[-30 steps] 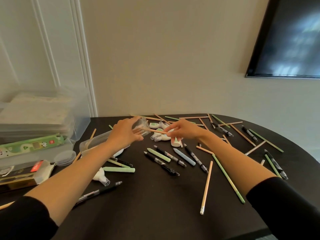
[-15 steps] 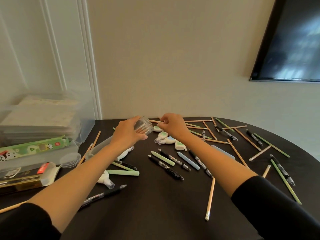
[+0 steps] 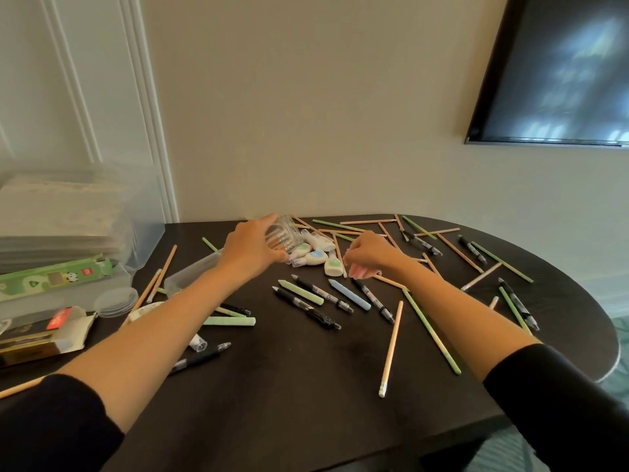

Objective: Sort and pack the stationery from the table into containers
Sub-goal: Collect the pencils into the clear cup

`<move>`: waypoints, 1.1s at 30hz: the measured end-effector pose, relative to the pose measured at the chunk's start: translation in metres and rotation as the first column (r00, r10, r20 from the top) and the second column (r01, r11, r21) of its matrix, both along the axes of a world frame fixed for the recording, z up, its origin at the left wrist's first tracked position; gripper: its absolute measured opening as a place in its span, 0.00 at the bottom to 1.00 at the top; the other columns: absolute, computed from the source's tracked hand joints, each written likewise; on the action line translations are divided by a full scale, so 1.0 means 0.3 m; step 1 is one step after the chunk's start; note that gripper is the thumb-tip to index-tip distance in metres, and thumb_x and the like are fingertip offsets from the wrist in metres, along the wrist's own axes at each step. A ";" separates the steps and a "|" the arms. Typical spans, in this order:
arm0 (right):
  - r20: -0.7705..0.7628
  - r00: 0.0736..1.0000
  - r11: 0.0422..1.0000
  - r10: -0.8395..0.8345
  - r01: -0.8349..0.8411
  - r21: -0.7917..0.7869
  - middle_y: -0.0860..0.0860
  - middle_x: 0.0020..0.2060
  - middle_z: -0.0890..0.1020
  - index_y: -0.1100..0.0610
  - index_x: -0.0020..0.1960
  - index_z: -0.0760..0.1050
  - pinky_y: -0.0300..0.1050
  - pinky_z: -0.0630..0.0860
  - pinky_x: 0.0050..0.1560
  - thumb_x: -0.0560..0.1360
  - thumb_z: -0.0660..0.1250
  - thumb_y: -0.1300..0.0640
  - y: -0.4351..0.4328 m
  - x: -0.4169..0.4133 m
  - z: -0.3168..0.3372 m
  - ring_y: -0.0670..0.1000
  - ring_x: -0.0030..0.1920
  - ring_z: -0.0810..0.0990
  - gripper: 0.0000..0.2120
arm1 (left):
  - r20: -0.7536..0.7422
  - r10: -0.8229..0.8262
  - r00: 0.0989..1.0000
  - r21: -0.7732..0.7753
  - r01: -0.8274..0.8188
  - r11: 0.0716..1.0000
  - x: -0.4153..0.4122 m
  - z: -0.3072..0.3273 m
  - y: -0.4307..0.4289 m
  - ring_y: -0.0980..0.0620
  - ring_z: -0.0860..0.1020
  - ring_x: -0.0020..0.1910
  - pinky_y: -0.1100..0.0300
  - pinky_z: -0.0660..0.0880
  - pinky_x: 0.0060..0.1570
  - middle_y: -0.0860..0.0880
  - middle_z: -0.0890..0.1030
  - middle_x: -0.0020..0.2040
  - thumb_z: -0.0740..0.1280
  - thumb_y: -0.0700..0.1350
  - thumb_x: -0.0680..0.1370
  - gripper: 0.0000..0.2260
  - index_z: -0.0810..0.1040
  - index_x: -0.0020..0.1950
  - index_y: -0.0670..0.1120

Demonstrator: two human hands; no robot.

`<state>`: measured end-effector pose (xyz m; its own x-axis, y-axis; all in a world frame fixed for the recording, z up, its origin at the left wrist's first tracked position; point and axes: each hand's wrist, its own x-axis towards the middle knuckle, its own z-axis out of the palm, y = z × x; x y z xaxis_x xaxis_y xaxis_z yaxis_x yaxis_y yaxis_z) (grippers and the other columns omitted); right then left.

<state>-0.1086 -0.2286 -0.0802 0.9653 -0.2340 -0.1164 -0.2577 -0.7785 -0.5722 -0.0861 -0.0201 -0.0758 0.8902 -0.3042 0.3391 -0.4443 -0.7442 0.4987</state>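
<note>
Fingers [image 3: 269,219] of the left hand [image 3: 252,248] are wrapping round a clear cup [image 3: 285,237], tipping it on its side just above the far middle of the desk [image 3: 289,386], its mouth facing the right hand [image 3: 371,255]. That hand's fingers [image 3: 355,271] are curling downward beside a wooden pencil [image 3: 339,257], and whether they are pinching anything cannot be told. To do this step well, the person is probably best off pinching one pencil near its middle, lifting it free of the crossing ones, and feeding it end first into the cup while the left hand is holding the mouth steady and low. Around the cup, at least four white correction tapes [image 3: 315,257] are lying bunched together, touching it. Nearer the person, three pastel sticks are lying apart, two green [image 3: 301,291] and one blue [image 3: 350,295], among roughly eight black pens [image 3: 308,308]. Wooden and green pencils [image 3: 430,330] are numbering well over a dozen, crossing too much for an exact count. One long clear box [image 3: 192,273] and one stack of round lids [image 3: 115,301] are waiting at the left.
</note>
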 end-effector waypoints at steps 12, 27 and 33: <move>-0.547 0.825 0.989 -0.141 0.142 -0.041 0.58 0.38 0.79 0.68 0.57 0.74 0.32 0.72 0.22 0.77 0.65 0.51 -0.127 -0.217 -0.102 0.47 0.31 0.75 0.20 | 0.032 -0.044 0.999 0.053 0.042 0.998 -0.100 -0.011 -0.108 0.47 0.71 0.65 0.52 0.68 0.63 0.48 0.73 0.67 0.74 0.49 0.69 0.34 0.64 0.73 0.48; -0.399 0.886 0.953 -0.238 0.293 0.081 0.56 0.22 0.78 0.64 0.42 0.71 0.35 0.72 0.22 0.80 0.55 0.58 -0.096 -0.228 -0.130 0.47 0.25 0.76 0.13 | 0.005 -0.038 0.999 0.069 0.038 0.997 -0.127 -0.036 -0.105 0.47 0.70 0.67 0.50 0.67 0.65 0.48 0.73 0.67 0.74 0.48 0.70 0.34 0.64 0.73 0.49; -0.048 0.997 0.966 0.052 -0.038 0.254 0.54 0.28 0.78 0.62 0.51 0.68 0.37 0.75 0.26 0.80 0.54 0.63 -0.079 -0.240 -0.043 0.47 0.23 0.77 0.05 | 0.000 -0.039 0.999 0.086 0.038 0.996 -0.098 -0.028 -0.096 0.47 0.71 0.65 0.48 0.69 0.64 0.48 0.74 0.67 0.74 0.49 0.69 0.34 0.64 0.72 0.49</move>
<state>-0.1807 -0.2523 -0.0931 0.9647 -0.1467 -0.2186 -0.2618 -0.6215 -0.7384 -0.1154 -0.0489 -0.0841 0.8768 -0.3665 0.3114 -0.4741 -0.7668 0.4327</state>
